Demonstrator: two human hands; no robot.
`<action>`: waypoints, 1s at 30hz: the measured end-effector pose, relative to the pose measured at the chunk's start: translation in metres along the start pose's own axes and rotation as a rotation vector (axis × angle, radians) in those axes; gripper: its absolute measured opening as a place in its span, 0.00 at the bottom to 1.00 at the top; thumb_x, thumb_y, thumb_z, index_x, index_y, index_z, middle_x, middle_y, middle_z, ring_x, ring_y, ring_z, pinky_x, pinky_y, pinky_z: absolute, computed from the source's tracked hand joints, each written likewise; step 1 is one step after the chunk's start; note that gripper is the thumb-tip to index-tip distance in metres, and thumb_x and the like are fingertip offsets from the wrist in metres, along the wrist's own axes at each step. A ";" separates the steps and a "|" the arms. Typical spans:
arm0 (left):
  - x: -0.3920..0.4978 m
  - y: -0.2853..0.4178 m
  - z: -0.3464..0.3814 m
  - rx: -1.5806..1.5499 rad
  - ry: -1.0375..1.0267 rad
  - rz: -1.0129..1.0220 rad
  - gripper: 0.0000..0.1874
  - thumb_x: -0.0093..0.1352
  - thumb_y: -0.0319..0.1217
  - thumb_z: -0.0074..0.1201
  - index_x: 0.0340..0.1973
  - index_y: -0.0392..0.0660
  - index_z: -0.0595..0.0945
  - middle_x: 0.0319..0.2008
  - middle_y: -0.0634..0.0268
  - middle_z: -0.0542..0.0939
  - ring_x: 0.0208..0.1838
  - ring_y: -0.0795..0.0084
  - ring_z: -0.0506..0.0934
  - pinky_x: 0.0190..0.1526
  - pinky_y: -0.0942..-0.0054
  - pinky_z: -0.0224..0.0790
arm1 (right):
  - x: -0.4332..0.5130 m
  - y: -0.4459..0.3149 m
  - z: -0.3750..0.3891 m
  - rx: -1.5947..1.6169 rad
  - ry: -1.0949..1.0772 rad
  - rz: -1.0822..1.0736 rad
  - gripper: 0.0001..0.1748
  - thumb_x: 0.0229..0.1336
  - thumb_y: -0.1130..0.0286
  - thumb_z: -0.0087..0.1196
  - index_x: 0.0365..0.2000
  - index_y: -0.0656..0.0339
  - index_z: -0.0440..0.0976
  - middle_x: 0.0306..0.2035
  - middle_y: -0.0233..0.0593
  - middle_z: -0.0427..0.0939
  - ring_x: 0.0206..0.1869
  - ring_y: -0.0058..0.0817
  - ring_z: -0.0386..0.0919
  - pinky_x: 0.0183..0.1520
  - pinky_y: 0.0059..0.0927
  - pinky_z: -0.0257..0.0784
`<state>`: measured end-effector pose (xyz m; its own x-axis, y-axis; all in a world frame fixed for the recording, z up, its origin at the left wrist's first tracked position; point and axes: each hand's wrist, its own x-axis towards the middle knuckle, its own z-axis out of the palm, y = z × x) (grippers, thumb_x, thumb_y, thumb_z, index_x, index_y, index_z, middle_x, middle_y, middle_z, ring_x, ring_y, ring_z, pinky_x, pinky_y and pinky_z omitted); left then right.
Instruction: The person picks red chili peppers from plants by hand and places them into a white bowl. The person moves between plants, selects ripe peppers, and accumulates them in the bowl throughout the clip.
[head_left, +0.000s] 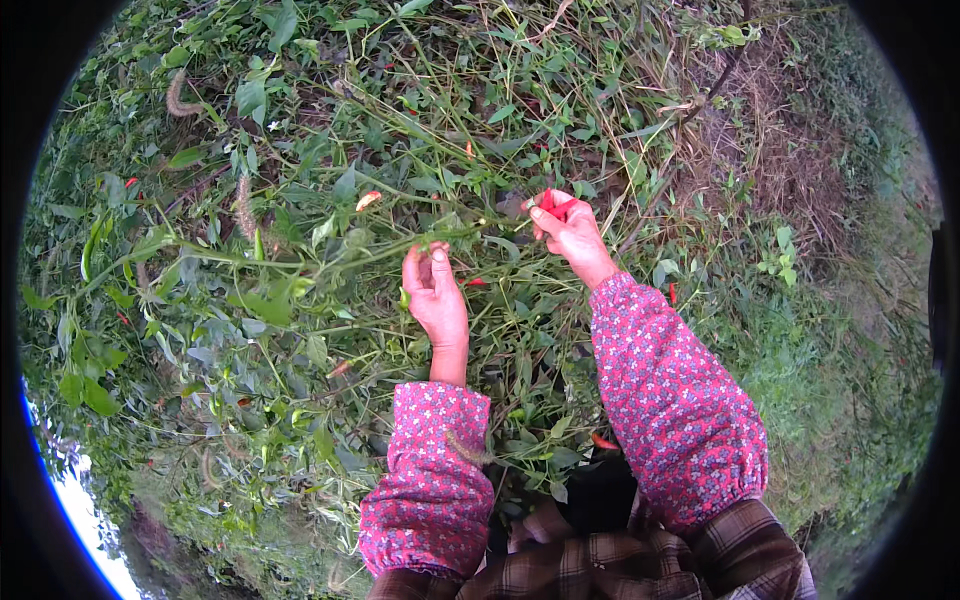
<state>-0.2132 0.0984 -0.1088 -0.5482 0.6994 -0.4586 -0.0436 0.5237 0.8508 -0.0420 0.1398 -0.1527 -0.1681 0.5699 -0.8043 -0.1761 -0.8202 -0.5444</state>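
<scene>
My right hand (576, 241) pinches several red chili peppers (553, 201) between thumb and fingers, above the tangled plants. To its left, my left hand (436, 300) is curled around a green chili plant branch (360, 259) at the fingertips. That branch runs off to the left and bears leaves and a green chili pepper (259, 244). A pale orange-red chili (368, 200) hangs up and left of my left hand. Just beside the palm is a small green chili (405, 298). Another red chili (475, 283) shows low between the two hands.
Dense chili plants and weeds surround both hands. Bristly grass seed heads (245, 206) stand at the left. A dark woody stem (716, 82) slants across the upper right, near dry grass (795, 150). One red chili (604, 442) lies close to my right sleeve (675, 397).
</scene>
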 end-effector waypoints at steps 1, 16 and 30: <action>0.001 -0.001 -0.002 0.094 -0.003 0.053 0.13 0.66 0.26 0.47 0.46 0.37 0.70 0.37 0.63 0.76 0.42 0.75 0.73 0.45 0.75 0.66 | -0.004 0.000 -0.005 -0.060 -0.044 -0.025 0.07 0.55 0.66 0.51 0.32 0.59 0.72 0.20 0.25 0.70 0.18 0.09 0.62 0.15 0.13 0.50; -0.073 0.012 -0.015 1.436 -0.604 0.438 0.17 0.57 0.32 0.51 0.42 0.41 0.75 0.30 0.61 0.75 0.36 0.62 0.72 0.48 0.59 0.58 | 0.008 0.011 0.031 -0.526 -0.478 -0.242 0.11 0.46 0.70 0.56 0.26 0.67 0.68 0.18 0.35 0.69 0.23 0.19 0.63 0.30 0.27 0.63; -0.106 0.009 -0.014 1.398 -0.649 0.409 0.20 0.58 0.31 0.51 0.45 0.34 0.72 0.32 0.58 0.76 0.35 0.60 0.73 0.36 0.66 0.67 | 0.004 0.029 0.012 -0.812 -0.564 -0.227 0.14 0.44 0.64 0.56 0.18 0.66 0.70 0.11 0.39 0.63 0.16 0.28 0.60 0.23 0.32 0.58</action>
<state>-0.1667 0.0221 -0.0486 0.1187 0.7866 -0.6060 0.9773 0.0155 0.2115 -0.0597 0.1186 -0.1687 -0.6831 0.4849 -0.5462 0.4164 -0.3559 -0.8367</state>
